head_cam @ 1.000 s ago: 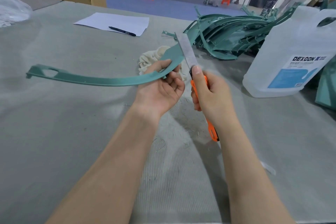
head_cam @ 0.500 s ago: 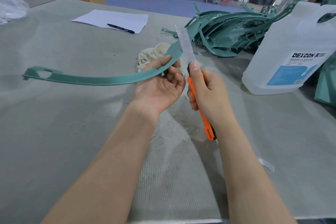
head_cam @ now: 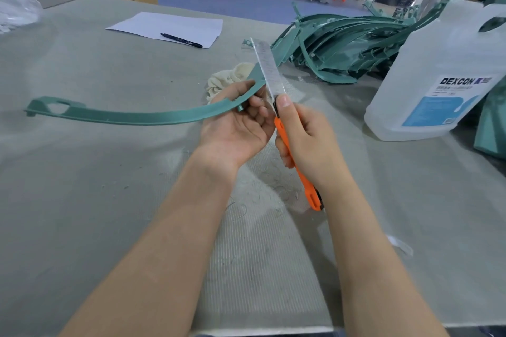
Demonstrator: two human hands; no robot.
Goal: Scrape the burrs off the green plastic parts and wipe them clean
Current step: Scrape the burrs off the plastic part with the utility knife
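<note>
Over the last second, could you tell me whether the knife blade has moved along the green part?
Cannot tell: the blade crosses the green part near the left hand, as before; the camera shifted too.

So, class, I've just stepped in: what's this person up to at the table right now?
A person is deburring a curved green plastic part. The left hand grips it near one end, while the right hand holds an orange utility knife with its long blade set against the part's edge. A cloth lies just behind the hands, a pile of green parts further back, and a jug of clear liquid stands to the right.
</note>
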